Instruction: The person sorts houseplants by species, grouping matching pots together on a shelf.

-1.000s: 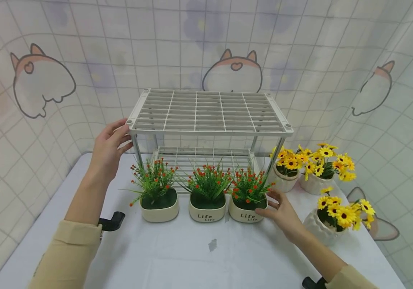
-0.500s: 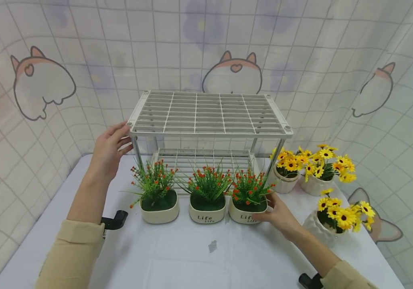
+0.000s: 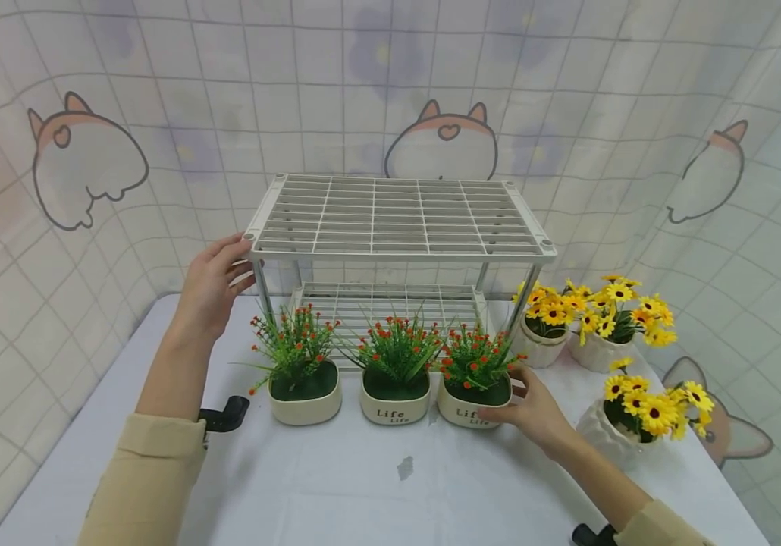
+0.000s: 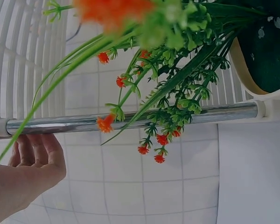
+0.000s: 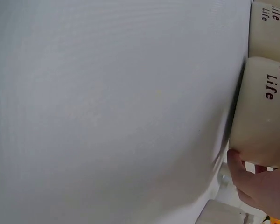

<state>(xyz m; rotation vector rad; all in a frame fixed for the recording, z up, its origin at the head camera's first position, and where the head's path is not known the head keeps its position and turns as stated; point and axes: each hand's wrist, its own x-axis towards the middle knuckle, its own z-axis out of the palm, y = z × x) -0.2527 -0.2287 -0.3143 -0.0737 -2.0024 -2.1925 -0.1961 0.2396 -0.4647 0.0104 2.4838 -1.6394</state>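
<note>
In the head view, three cream oval pots of artificial red-flowered grass stand in a row: the left potted plant (image 3: 305,408), the middle potted plant (image 3: 394,409) and the right potted plant (image 3: 467,415). My right hand (image 3: 534,413) holds the right pot at its right side, thumb on the front near the "Life" lettering and fingers round the far side. In the right wrist view, the thumb presses low on this cream pot (image 5: 261,116). My left hand (image 3: 209,284) touches the white wire rack (image 3: 400,216) at its front left corner, fingertips against the metal post (image 4: 60,124); its thumb is hidden.
The rack's lower shelf (image 3: 390,292) lies behind the three pots. At the right stand several white pots with yellow flowers, one (image 3: 612,436) nearest my right forearm. A white cloth covers the table (image 3: 336,485). A grid-patterned curtain (image 3: 336,98) closes off the back.
My right thumb has slid from the rim of the right pot down onto its front face. The left hand keeps its place at the rack's corner. The head view has shifted slightly.
</note>
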